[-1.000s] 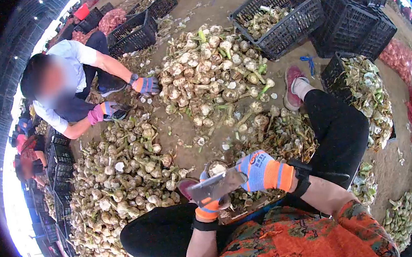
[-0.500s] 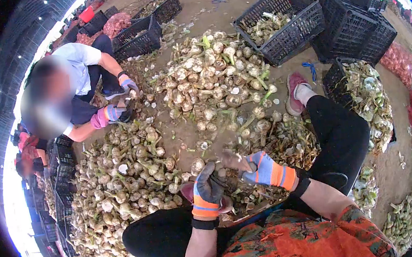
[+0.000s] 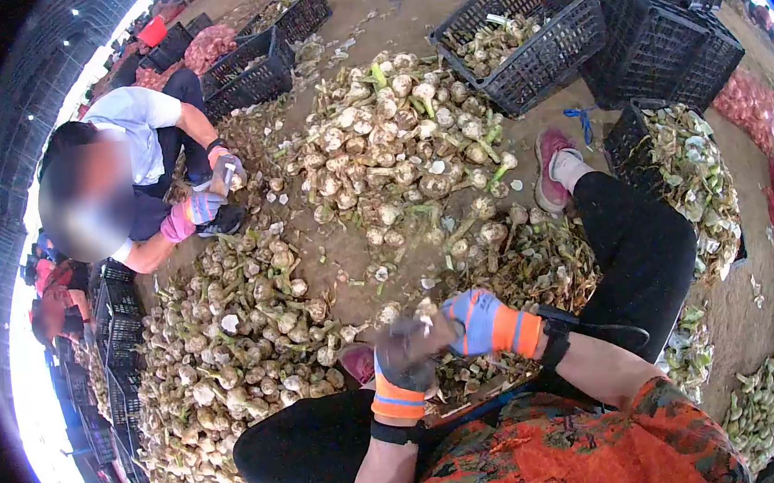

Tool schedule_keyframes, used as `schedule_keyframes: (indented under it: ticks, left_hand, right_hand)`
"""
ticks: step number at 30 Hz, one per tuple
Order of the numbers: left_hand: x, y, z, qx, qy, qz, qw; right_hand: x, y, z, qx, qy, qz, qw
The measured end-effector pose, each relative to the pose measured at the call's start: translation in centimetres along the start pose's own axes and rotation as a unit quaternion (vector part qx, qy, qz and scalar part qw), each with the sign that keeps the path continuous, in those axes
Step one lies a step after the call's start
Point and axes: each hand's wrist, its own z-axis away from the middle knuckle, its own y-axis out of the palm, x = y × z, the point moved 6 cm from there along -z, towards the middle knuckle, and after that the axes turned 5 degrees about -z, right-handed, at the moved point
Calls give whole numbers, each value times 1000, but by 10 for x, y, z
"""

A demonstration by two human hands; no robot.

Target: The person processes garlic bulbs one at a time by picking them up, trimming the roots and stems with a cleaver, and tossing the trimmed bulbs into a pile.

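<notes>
Since half a second earlier, both my gloved hands had drawn together above my lap, and the cleaver blade seen a second before was out of sight. My left hand (image 3: 398, 357), in a dark glove with an orange cuff, had its grip curled around a garlic bulb (image 3: 424, 310) whose pale top showed just above the fingers. My right hand (image 3: 479, 321), in a blue-and-orange striped glove, pressed against that bulb from the side; whether its grip was pinching the bulb or something else I could not tell, as the motion blurred it.

Just beyond the bulb lay a litter of cut stalks and skins (image 3: 538, 264) on the dirt floor (image 3: 351, 254), beside my black-trousered leg (image 3: 634, 246) and pink shoe (image 3: 550, 170). Farther out from the bulb sat a large heap of untrimmed garlic (image 3: 396, 138), and to the left of it a second, longer pile (image 3: 230, 350).

Past the far heap stood black plastic crates (image 3: 525, 33), one partly filled with bulbs. Across the pile from the bulb, another person in a light-blue shirt (image 3: 138, 126) crouched with gloved hands (image 3: 214, 188) close together over their own garlic. Red mesh sacks (image 3: 751, 104) lay well off to the right of the crates.
</notes>
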Motion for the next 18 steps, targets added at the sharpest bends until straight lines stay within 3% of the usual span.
schedule_keyframes:
  ticks: [1,2,3,4,5,6,7,8,9,11,12,13,14,15,16,17,18]
  left_hand:
    - [-6,-2,0,-2,-2,-1,1000]
    - [-5,7,0,44,-155,363,918]
    - [-24,21,-4,87,-278,666,687]
    - [-52,-9,-17,-107,-179,429,879]
    - [-50,-55,-20,-190,-84,498,842]
    - [-40,-124,-45,-145,71,561,812]
    - [-46,-173,-39,-185,134,552,802]
    - [-52,-192,-50,-169,153,525,820]
    - [-41,-200,-64,-336,141,397,843]
    - [19,-185,-114,-347,43,247,904]
    - [89,-186,-146,-252,-81,242,933]
    - [154,-190,-171,-259,-170,112,944]
    - [196,-178,-194,-258,-254,-21,932]
    - [196,-134,-216,-209,-265,45,940]
    - [231,-124,-231,-174,-295,-10,940]
    - [237,-101,-241,-120,-332,113,929]
    - [244,-90,-247,-122,-402,69,905]
  right_hand:
    - [-55,18,-4,-71,104,-26,992]
    - [-96,23,2,-144,206,-52,967]
    - [-128,12,18,-267,295,-313,862]
    - [-161,5,28,-340,235,-526,743]
    - [-205,-2,34,-485,243,-479,689]
    - [-134,-60,42,-422,239,-524,700]
    - [-124,-67,56,-475,209,-582,626]
    - [-101,-90,57,-473,165,-498,707]
    - [-78,-109,53,-463,116,-408,778]
    - [-52,-113,42,-412,64,-280,865]
    - [-53,-90,39,-312,144,-343,874]
    - [-47,-88,35,-371,155,-434,806]
    - [-42,-84,35,-321,105,-259,905]
    - [-38,-77,34,-256,52,-72,963]
    - [-44,-82,29,-284,141,-324,891]
    - [-44,-77,25,-292,220,-549,752]
    - [-54,-69,30,-308,248,-543,741]
